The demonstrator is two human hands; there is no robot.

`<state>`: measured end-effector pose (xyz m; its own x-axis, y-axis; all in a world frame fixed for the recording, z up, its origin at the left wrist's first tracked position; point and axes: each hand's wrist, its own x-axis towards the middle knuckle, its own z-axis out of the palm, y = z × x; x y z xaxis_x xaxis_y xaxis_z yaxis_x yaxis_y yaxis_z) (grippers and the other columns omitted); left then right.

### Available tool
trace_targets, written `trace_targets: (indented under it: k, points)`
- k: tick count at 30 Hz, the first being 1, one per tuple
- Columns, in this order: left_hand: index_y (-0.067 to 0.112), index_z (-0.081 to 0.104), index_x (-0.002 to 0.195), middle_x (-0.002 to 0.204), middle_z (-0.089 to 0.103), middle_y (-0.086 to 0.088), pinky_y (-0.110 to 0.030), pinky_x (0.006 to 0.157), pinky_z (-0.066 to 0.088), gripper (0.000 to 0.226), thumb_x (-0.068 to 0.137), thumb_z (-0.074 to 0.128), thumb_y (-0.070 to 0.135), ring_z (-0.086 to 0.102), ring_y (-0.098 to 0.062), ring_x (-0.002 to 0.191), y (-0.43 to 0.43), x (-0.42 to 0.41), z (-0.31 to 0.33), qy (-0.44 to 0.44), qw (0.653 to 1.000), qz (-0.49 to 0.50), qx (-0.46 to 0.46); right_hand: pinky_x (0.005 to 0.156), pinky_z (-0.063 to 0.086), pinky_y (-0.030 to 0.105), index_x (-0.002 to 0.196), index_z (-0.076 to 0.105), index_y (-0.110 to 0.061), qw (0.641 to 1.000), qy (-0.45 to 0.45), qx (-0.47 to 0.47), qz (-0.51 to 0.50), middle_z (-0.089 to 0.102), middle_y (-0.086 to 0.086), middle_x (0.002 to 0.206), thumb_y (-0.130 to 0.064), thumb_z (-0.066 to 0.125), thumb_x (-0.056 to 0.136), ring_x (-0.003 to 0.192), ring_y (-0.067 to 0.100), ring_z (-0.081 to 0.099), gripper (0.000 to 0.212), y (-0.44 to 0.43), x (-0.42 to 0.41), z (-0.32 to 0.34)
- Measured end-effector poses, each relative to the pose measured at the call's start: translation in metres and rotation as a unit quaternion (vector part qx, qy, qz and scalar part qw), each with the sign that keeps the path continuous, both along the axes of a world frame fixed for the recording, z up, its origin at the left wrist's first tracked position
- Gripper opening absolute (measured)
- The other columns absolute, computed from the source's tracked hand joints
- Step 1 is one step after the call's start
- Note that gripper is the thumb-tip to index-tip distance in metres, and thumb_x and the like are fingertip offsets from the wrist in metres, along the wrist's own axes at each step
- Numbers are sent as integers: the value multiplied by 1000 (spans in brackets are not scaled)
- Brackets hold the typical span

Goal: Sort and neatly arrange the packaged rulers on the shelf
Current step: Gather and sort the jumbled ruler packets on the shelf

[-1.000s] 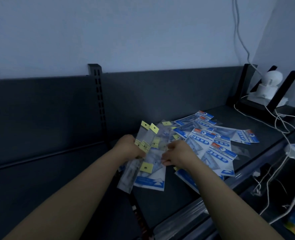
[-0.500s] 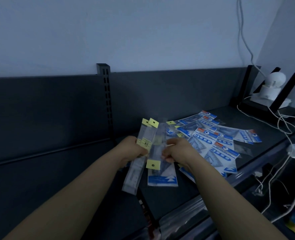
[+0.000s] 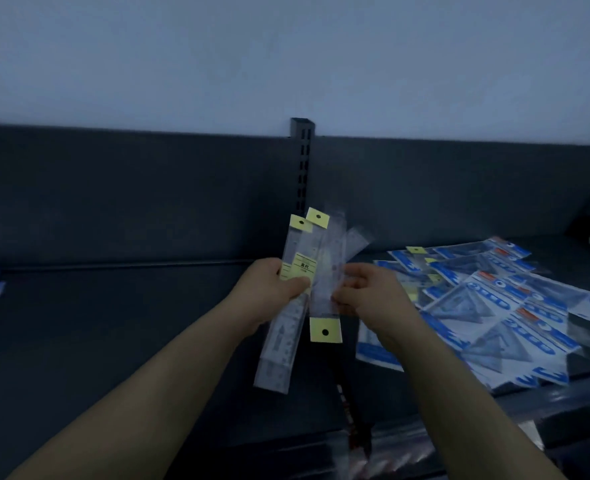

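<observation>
Blur and dim light soften everything I see. My left hand [image 3: 273, 289] grips a fan of clear straight-ruler packs [image 3: 279, 341] with yellow tabs, thumb in front, the rest hidden behind the plastic. My right hand [image 3: 368, 301] pinches another clear pack [image 3: 324, 268] with curled fingers [image 3: 352, 273], its yellow tab hanging down. Both bundles are held above the shelf [image 3: 113, 323], in front of the slotted upright [image 3: 302, 161]. The pile of blue packs [image 3: 501, 306] lies on the shelf to the right, cut off by the frame, print unreadable.
</observation>
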<state>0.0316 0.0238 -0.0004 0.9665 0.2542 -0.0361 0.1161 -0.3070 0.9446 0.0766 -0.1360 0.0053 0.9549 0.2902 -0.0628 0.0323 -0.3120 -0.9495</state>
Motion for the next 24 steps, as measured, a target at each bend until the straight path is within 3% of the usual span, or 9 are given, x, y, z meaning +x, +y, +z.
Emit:
trace_targets:
  k: [7,11,15,19,21,22,24]
  points:
    - [14,68,96,98,72,-9,-41,80,56,11,93,60,21,69,-26,90,69,-77,1,2,994,101,40,81,57,43,110,62,-9,992,-54,-40,109,71,13,87,0,66,81,83,26,69,32,83,-43,2]
    - [20,64,89,93,72,-7,-31,69,53,6,93,60,21,65,-18,78,117,-136,5,-6,985,166,41,76,56,37,103,64,-14,981,-67,-37,177,70,10,87,0,65,82,79,22,67,26,142,-85,6]
    - [20,57,84,82,63,-1,-26,57,43,13,93,58,30,57,-11,69,171,-208,9,16,966,234,107,65,54,31,97,64,-17,966,-80,-39,241,69,8,84,0,63,83,71,16,64,22,207,-144,11]
    - [19,57,82,76,61,3,-23,51,38,15,93,58,28,54,-8,62,228,-288,14,33,951,278,128,56,41,33,84,59,4,948,-119,-55,290,59,29,79,5,57,79,61,21,49,5,280,-214,10]
    - [18,60,79,71,61,3,-19,46,39,14,92,59,23,52,-5,54,256,-326,17,27,947,299,112,54,33,31,70,47,1,938,-143,-63,308,45,23,65,6,54,78,58,20,41,11,316,-248,8]
    - [19,59,75,67,59,4,-16,42,38,17,92,59,21,50,-4,49,270,-345,18,27,944,311,108,53,32,31,68,45,-2,935,-152,-61,315,43,19,63,5,53,78,56,23,41,15,333,-264,8]
    - [17,56,68,61,54,4,-14,37,33,24,91,60,21,45,-6,44,296,-381,20,35,934,335,114,56,43,34,82,55,5,931,-151,-53,328,57,25,74,3,54,81,67,36,57,3,367,-293,7]
